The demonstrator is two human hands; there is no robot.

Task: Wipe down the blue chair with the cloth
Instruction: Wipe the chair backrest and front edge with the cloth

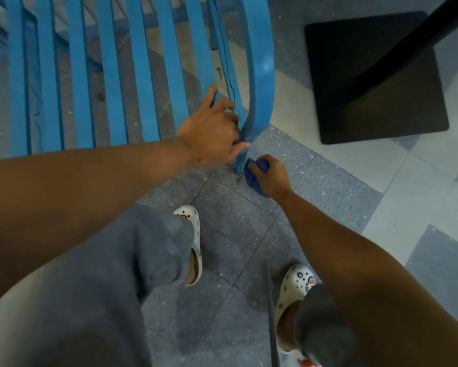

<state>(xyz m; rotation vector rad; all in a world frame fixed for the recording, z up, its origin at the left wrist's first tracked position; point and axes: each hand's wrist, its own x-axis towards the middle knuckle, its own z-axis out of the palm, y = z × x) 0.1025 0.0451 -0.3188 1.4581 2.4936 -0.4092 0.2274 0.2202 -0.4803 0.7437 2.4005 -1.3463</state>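
Note:
The blue chair point(140, 75) with its slatted frame fills the upper left of the head view. My left hand point(212, 128) grips the chair's outer rail near its lower end, fingers curled round the frame. Just below and to the right, my right hand point(270, 176) holds a bunched dark blue cloth point(253, 176) pressed against the bottom of the chair's leg, close to the floor.
A black square table base point(376, 80) with its dark post stands on the floor at the upper right, close to the chair. My two feet in white clogs point(193, 242) stand on the grey speckled tile floor point(238, 234) below the chair.

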